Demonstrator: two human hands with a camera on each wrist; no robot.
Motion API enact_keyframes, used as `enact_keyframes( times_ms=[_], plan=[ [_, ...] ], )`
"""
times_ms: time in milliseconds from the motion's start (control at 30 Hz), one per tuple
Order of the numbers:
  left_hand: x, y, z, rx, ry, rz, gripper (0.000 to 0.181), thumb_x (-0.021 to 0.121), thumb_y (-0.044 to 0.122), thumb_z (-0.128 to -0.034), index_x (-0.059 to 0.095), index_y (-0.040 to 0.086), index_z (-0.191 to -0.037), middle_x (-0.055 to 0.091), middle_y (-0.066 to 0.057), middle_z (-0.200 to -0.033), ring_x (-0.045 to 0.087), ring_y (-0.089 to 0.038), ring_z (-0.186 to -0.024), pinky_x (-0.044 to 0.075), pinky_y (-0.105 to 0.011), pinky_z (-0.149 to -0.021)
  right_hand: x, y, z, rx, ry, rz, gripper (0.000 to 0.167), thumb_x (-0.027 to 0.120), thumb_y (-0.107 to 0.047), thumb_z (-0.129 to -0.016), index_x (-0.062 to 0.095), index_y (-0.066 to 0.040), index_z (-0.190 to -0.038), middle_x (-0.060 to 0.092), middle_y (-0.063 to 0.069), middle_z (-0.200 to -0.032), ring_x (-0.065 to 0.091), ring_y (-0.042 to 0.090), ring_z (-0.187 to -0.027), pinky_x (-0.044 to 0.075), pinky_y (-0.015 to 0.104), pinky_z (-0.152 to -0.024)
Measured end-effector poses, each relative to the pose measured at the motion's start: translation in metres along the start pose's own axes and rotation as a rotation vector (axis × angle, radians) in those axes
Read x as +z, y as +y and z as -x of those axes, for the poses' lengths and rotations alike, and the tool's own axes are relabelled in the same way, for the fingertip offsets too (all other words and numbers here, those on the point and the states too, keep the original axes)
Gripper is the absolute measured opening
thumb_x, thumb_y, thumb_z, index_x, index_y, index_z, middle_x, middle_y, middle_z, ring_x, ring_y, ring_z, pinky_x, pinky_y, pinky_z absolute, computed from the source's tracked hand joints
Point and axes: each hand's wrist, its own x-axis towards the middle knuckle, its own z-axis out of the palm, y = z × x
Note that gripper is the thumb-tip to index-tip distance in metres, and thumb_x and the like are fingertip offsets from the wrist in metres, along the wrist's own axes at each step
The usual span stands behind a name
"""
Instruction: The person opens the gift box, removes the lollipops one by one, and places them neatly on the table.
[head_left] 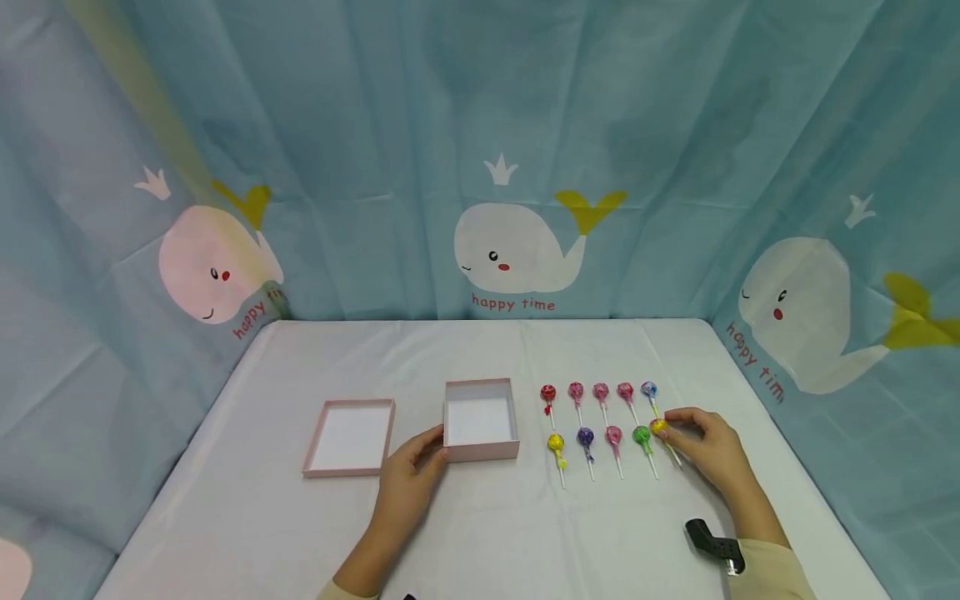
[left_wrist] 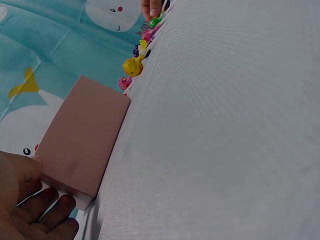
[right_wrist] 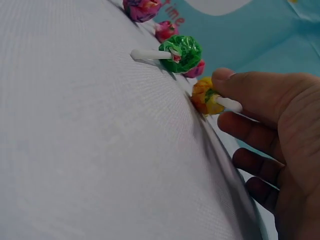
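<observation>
My left hand (head_left: 407, 479) holds the left side of an open pink box (head_left: 482, 452) with a white inside, its thumb at the near left corner. The box stands on the table. To the right lie lollipops in two rows, all sticks toward me. My right hand (head_left: 711, 446) is at the right end of the near row, thumb and index finger on either side of the head of a yellow lollipop (right_wrist: 202, 95). Beside it lies a green lollipop (head_left: 641, 435). A blue lollipop (head_left: 649, 389) lies just behind.
Left of the box lies a shallow pink-rimmed lid (head_left: 348, 475), white inside. A white cloth covers the table (head_left: 480, 533). Blue curtains (head_left: 360, 250) with whale prints surround it on the back and sides. A black device (head_left: 712, 546) sits at the right wrist.
</observation>
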Motion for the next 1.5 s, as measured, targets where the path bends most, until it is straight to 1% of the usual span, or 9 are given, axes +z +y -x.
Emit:
enact_keyframes(
  times_ms=[100, 300, 500, 700, 867, 967, 1133, 1267, 1500],
  plan=[
    [0.0, 0.0, 0.001, 0.002, -0.001, 0.012, 0.045, 0.075, 0.026, -0.0954, 0.065, 0.011, -0.137, 0.069, -0.003, -0.133, 0.061, -0.02, -0.13, 0.051, -0.033, -0.109, 0.001, -0.001, 0.0, -0.005, 0.005, 0.001, 0.047, 0.077, -0.048, -0.091, 0.071, -0.012, -0.12, 0.066, 0.017, -0.123, 0.055, 0.035, -0.116, 0.047, 0.057, -0.094],
    [0.0, 0.001, 0.001, 0.007, -0.001, 0.012, 0.044, 0.075, 0.023, -0.0957, 0.065, 0.01, -0.137, 0.068, -0.003, -0.133, 0.06, -0.02, -0.132, 0.05, -0.033, -0.11, 0.002, -0.001, 0.001, -0.03, 0.004, -0.006, 0.04, 0.078, -0.037, -0.092, 0.072, -0.012, -0.122, 0.065, 0.017, -0.125, 0.055, 0.036, -0.118, 0.046, 0.06, -0.096],
    [-0.001, 0.001, 0.001, 0.01, -0.005, 0.01, 0.044, 0.074, 0.024, -0.0961, 0.065, 0.01, -0.137, 0.068, -0.004, -0.134, 0.06, -0.02, -0.132, 0.05, -0.033, -0.11, 0.004, -0.003, 0.002, -0.081, 0.031, 0.04, 0.032, 0.081, -0.026, -0.09, 0.074, -0.013, -0.118, 0.071, 0.009, -0.107, 0.057, 0.029, -0.109, 0.048, 0.052, -0.091],
    [0.0, -0.001, 0.001, 0.02, -0.003, 0.004, 0.044, 0.074, 0.025, -0.0958, 0.065, 0.011, -0.136, 0.069, -0.002, -0.133, 0.06, -0.02, -0.131, 0.05, -0.034, -0.11, 0.002, -0.007, 0.004, -0.105, 0.028, 0.092, 0.026, 0.082, -0.025, -0.089, 0.075, -0.015, -0.113, 0.07, 0.001, -0.094, 0.055, 0.023, -0.1, 0.046, 0.044, -0.084],
    [-0.001, -0.001, 0.001, 0.013, 0.003, -0.001, 0.043, 0.074, 0.028, -0.0956, 0.066, 0.013, -0.136, 0.069, 0.0, -0.132, 0.06, -0.019, -0.131, 0.051, -0.034, -0.109, 0.001, -0.009, 0.004, -0.048, 0.012, 0.09, 0.03, 0.079, -0.033, -0.091, 0.074, -0.012, -0.112, 0.07, 0.01, -0.107, 0.058, 0.031, -0.106, 0.048, 0.053, -0.089],
    [-0.001, 0.0, 0.001, 0.002, 0.008, -0.002, 0.043, 0.074, 0.029, -0.0956, 0.066, 0.015, -0.135, 0.069, 0.001, -0.132, 0.06, -0.018, -0.131, 0.051, -0.033, -0.109, 0.001, -0.01, 0.004, -0.041, 0.003, 0.079, 0.032, 0.079, -0.033, -0.092, 0.073, -0.012, -0.115, 0.07, 0.014, -0.114, 0.058, 0.034, -0.111, 0.049, 0.058, -0.092],
    [-0.002, 0.001, 0.001, 0.003, 0.009, -0.004, 0.042, 0.074, 0.027, -0.0955, 0.066, 0.015, -0.135, 0.069, 0.0, -0.131, 0.06, -0.019, -0.131, 0.051, -0.034, -0.109, 0.001, -0.01, 0.004, -0.068, 0.01, 0.087, 0.032, 0.079, -0.031, -0.091, 0.074, -0.011, -0.117, 0.071, 0.014, -0.115, 0.059, 0.034, -0.111, 0.049, 0.057, -0.092],
    [-0.002, 0.001, 0.001, 0.0, 0.007, -0.001, 0.042, 0.074, 0.026, -0.0957, 0.066, 0.015, -0.135, 0.069, 0.0, -0.131, 0.06, -0.019, -0.131, 0.05, -0.034, -0.109, 0.0, -0.011, 0.005, -0.059, 0.012, 0.089, 0.032, 0.08, -0.029, -0.091, 0.074, -0.011, -0.116, 0.071, 0.015, -0.115, 0.058, 0.034, -0.111, 0.048, 0.058, -0.092],
    [-0.002, 0.002, 0.0, -0.014, 0.014, -0.018, 0.042, 0.075, 0.026, -0.0955, 0.066, 0.016, -0.135, 0.069, 0.002, -0.131, 0.06, -0.018, -0.131, 0.051, -0.033, -0.109, 0.0, -0.01, 0.005, -0.055, 0.017, 0.06, 0.035, 0.079, -0.035, -0.091, 0.073, -0.012, -0.117, 0.07, 0.015, -0.119, 0.056, 0.035, -0.115, 0.047, 0.06, -0.096]
  ],
)
